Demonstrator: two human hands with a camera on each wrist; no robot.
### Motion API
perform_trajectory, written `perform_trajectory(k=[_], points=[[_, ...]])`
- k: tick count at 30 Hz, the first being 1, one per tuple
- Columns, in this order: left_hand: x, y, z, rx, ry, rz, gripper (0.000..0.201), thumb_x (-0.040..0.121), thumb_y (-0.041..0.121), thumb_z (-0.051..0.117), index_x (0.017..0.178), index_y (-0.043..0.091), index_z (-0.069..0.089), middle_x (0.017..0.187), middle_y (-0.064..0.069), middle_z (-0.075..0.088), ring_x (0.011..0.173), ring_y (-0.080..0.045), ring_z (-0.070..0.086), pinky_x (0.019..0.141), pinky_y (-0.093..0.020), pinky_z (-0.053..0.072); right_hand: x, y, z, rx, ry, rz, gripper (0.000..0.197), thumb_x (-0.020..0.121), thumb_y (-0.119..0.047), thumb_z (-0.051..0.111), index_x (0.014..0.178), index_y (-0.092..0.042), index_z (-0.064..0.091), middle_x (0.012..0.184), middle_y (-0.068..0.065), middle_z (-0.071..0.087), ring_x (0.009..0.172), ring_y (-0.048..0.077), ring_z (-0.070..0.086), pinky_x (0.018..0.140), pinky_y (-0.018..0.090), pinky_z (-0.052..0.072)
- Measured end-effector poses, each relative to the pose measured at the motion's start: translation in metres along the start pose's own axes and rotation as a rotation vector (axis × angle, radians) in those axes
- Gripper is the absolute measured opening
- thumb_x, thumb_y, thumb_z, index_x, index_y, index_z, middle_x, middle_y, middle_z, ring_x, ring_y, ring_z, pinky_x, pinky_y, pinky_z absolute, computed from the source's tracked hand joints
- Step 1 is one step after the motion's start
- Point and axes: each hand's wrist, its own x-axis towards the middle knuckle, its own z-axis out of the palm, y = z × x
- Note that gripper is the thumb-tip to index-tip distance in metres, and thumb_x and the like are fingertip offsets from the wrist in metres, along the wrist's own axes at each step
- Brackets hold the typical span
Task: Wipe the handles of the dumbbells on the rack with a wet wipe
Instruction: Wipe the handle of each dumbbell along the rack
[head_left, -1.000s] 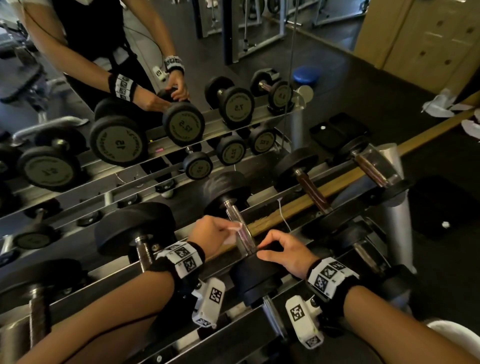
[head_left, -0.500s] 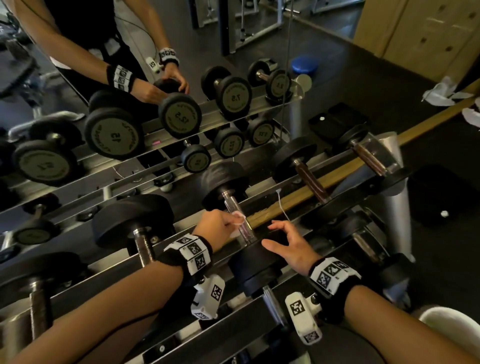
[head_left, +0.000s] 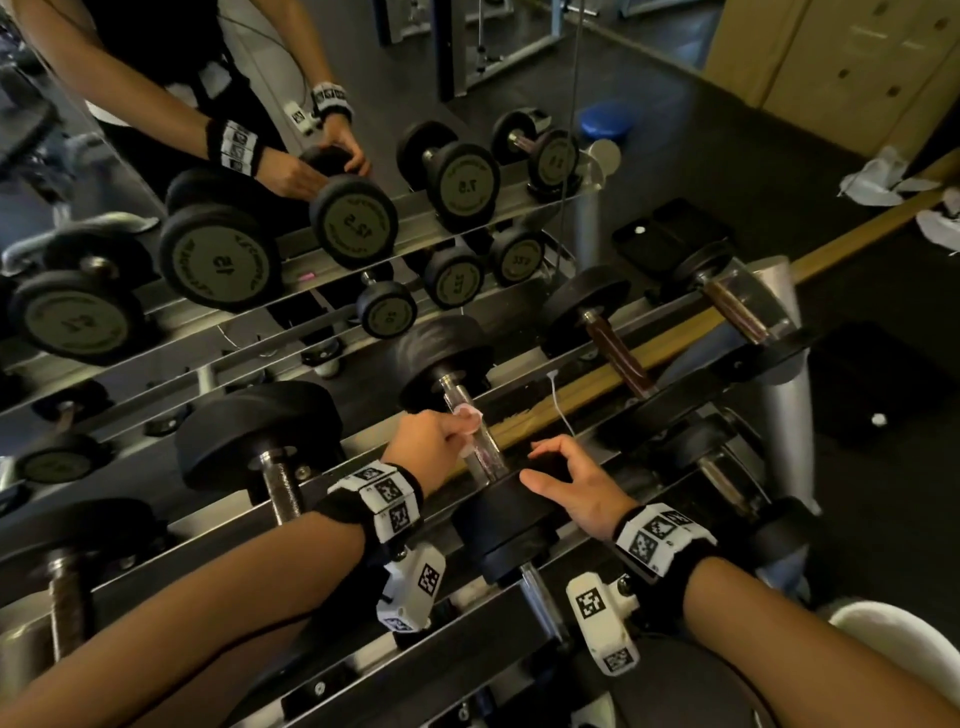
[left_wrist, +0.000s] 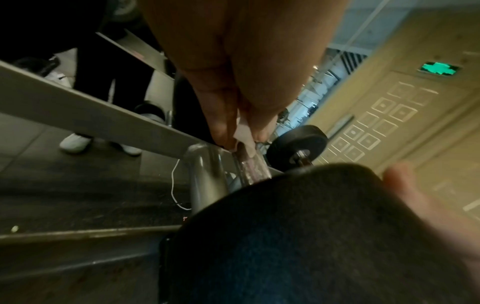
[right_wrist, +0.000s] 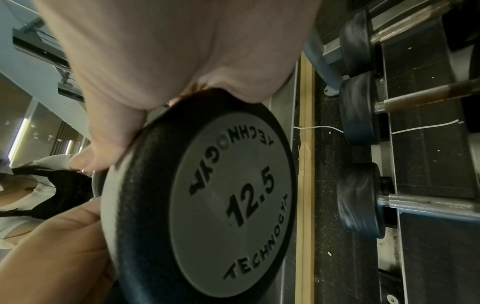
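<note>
Rack (head_left: 363, 447) – left hand (head_left: 431, 441) pinches one wipe (head_left: 467, 415) on handle (head_left: 480, 441); right hand (head_left: 576, 488) spread.

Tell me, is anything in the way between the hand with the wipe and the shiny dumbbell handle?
Nothing visible is. The left hand pinches the small white wet wipe right against the shiny metal handle of the black 12.5 dumbbell. The right hand rests on that dumbbell's near black weight head, clear of the handle.

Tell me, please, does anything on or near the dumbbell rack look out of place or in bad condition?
Yes. Crumpled white tissues lie on the floor at the far right. A loose white string hangs behind the rack. The two handles right of the one that the left hand wipes look brown, perhaps rusty.
</note>
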Motion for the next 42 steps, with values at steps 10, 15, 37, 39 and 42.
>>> perform_trajectory(k=[10, 15, 37, 39, 42], points=[[0.004, 0.013, -0.002, 0.356, -0.429, 0.186, 0.023, 0.097, 0.027, 0.059, 0.109, 0.039, 0.075, 0.121, 0.013, 0.068, 0.116, -0.009, 0.058, 0.108, -0.024, 0.039, -0.003, -0.003, 0.003, 0.043, 0.026, 0.006, 0.037, 0.073, -0.044, 0.079, 0.103, -0.034, 0.060, 0.115, -0.003, 0.062, 0.103, 0.018, 0.064, 0.091, 0.043, 0.057], [0.010, 0.011, -0.024, -0.033, -0.168, 0.039, 0.023, 0.096, 0.024, 0.062, 0.104, 0.041, 0.076, 0.104, 0.017, 0.073, 0.096, 0.005, 0.063, 0.087, -0.011, 0.044, -0.004, -0.006, 0.002, 0.051, 0.006, 0.030, 0.036, 0.081, -0.034, 0.076, 0.110, -0.027, 0.057, 0.115, 0.003, 0.062, 0.103, 0.022, 0.064, 0.086, 0.040, 0.059], [0.001, -0.014, -0.029, -0.186, -0.221, -0.144, 0.015, 0.091, 0.017, 0.069, 0.094, 0.027, 0.080, 0.085, 0.011, 0.077, 0.074, 0.006, 0.069, 0.071, -0.010, 0.050, -0.008, -0.010, 0.002, 0.129, -0.012, 0.018, 0.037, 0.083, -0.032, 0.074, 0.114, -0.024, 0.056, 0.112, -0.002, 0.062, 0.086, 0.009, 0.069, 0.060, 0.016, 0.055], [0.007, -0.026, -0.036, -0.404, 0.023, -0.272, 0.010, 0.088, 0.018, 0.072, 0.091, 0.023, 0.080, 0.077, 0.003, 0.077, 0.070, 0.000, 0.070, 0.073, -0.018, 0.053, -0.008, -0.009, 0.002, 0.133, -0.013, 0.017, 0.037, 0.082, -0.032, 0.075, 0.113, -0.025, 0.056, 0.113, -0.002, 0.061, 0.086, 0.009, 0.069, 0.061, 0.017, 0.055], [0.013, -0.035, -0.032, -0.602, 0.244, -0.362, 0.018, 0.084, 0.026, 0.078, 0.100, 0.019, 0.080, 0.087, -0.003, 0.078, 0.092, -0.018, 0.072, 0.091, -0.036, 0.057, -0.007, -0.008, 0.002, 0.133, -0.014, 0.020, 0.037, 0.081, -0.034, 0.075, 0.112, -0.027, 0.056, 0.113, -0.001, 0.061, 0.088, 0.011, 0.068, 0.061, 0.018, 0.055]])
